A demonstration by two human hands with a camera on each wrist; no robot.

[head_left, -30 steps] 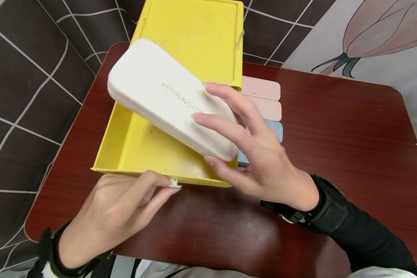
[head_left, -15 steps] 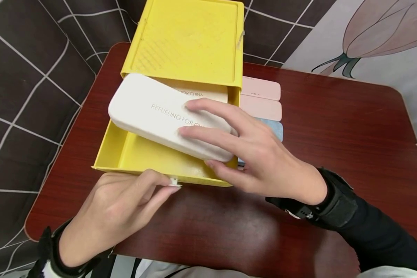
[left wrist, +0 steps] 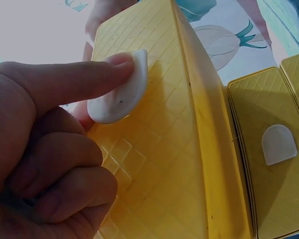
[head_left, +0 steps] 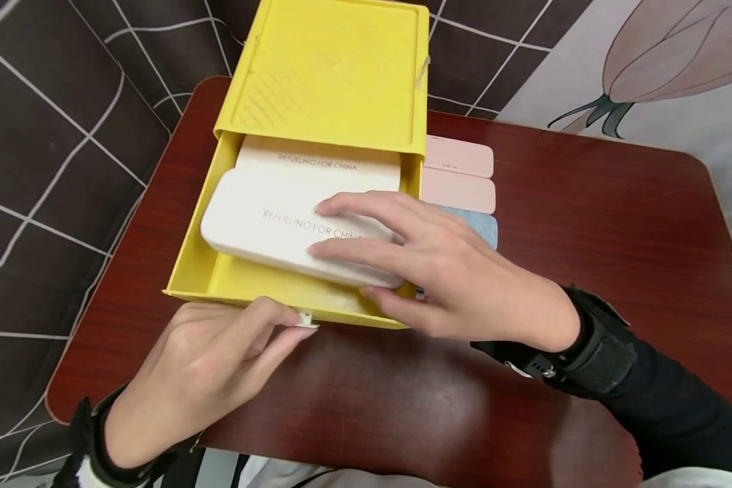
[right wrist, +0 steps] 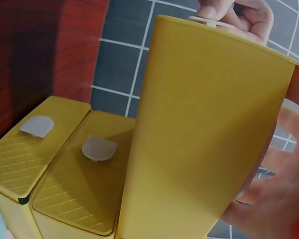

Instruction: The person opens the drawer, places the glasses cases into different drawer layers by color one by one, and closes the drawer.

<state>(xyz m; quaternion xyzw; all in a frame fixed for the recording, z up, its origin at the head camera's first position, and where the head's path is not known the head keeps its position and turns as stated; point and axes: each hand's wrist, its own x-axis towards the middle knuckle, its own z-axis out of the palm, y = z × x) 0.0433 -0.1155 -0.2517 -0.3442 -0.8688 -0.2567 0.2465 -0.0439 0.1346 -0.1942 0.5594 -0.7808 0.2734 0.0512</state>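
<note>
A yellow drawer [head_left: 238, 278] is pulled out of a yellow cabinet [head_left: 335, 74] on the table. My left hand [head_left: 219, 359] pinches its small white knob [left wrist: 127, 94] between thumb and finger. Over the drawer, my right hand [head_left: 451, 264] holds a white oblong case [head_left: 244, 210] lettered "REFUELING FOR CHINA", with fingers on its top and the thumb at its near edge. It sits low in the drawer, slightly slanted; whether it touches the bottom, I cannot tell. Behind it in the drawer lies a second white case [head_left: 262, 152] with the same lettering, partly under the cabinet's top.
Two pink oblong things [head_left: 463, 190] and a blue one [head_left: 477, 227] lie right of the cabinet on the dark red table [head_left: 598, 217]. Other yellow drawers with white knobs [right wrist: 98, 148] show in the wrist views. Dark tiled-pattern walls [head_left: 43, 176] stand behind and to the left.
My right hand has lowered the white case into the drawer and turned it more level with the front, uncovering the second case behind. My left hand has stayed on the knob.
</note>
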